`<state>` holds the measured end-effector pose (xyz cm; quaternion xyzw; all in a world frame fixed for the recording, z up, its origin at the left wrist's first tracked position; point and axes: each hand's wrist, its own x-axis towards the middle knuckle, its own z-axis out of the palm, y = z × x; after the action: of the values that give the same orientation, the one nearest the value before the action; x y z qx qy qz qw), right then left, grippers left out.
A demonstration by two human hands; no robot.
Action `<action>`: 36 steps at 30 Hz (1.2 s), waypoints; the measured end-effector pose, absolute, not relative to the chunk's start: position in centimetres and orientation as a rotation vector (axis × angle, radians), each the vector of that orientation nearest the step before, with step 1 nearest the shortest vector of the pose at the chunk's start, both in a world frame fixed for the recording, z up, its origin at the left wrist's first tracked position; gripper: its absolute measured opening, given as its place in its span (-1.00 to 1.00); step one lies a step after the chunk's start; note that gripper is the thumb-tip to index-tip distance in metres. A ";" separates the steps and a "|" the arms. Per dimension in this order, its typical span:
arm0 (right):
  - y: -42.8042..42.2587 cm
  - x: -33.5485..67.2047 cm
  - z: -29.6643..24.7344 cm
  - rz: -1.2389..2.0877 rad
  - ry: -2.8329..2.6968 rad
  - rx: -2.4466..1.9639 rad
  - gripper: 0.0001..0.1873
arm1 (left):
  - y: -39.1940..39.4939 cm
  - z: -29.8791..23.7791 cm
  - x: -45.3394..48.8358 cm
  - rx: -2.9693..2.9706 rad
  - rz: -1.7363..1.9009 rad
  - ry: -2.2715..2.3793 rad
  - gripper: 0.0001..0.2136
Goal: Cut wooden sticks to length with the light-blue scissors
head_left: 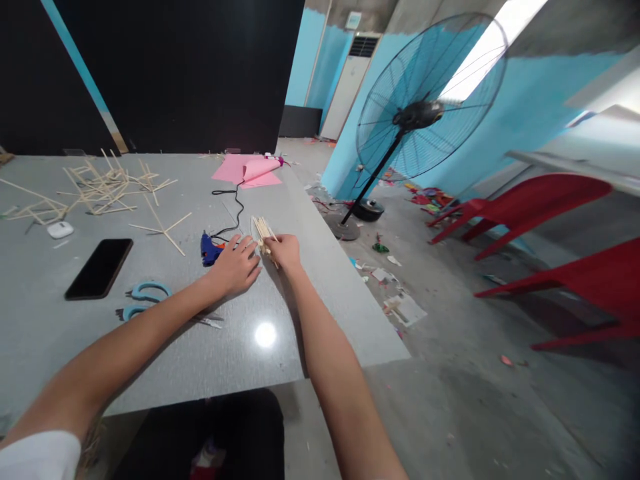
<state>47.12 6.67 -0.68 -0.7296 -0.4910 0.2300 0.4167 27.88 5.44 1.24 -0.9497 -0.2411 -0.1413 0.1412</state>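
Observation:
A small bundle of thin pale wooden sticks (262, 229) lies on the grey table near its right edge. My right hand (286, 252) is closed at the bundle's near end, thumb and fingers pinched on sticks; how many it grips is hidden. On the bundle's left, my left hand (236, 265) rests with its fingers spread and nothing visible in them. Close beyond that hand is a blue glue gun (210, 249), partly covered by it. Scissors with light blue handles (150, 291) lie under my left forearm, which hides their middle.
Joined stick frames (107, 187) pile up at the back left, with one loose star-shaped piece (164, 230) nearer. A phone (100, 269) and white earbud case (61, 230) lie left. Pink paper (250, 169) sits at the back. Beyond the table stand a fan (420, 115) and red chairs (530, 207).

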 end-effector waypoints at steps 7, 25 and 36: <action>6.7 46.1 -0.2 0.470 -1.331 -1.938 -0.72 | 5.5 1.1 27.7 -2.698 -0.394 -0.716 -0.61; 5.9 46.5 0.8 0.318 -1.564 -2.084 -0.69 | 5.6 2.0 27.7 -2.728 -0.353 -0.777 -0.63; 6.1 47.1 -0.1 0.283 -1.455 -2.101 -0.65 | 10.5 8.6 29.3 -2.687 0.045 -1.519 -0.66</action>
<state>47.10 6.12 -0.10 -0.7842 -0.5429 0.1055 0.2815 29.28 10.53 8.56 -0.8701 -0.4920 0.0145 0.0272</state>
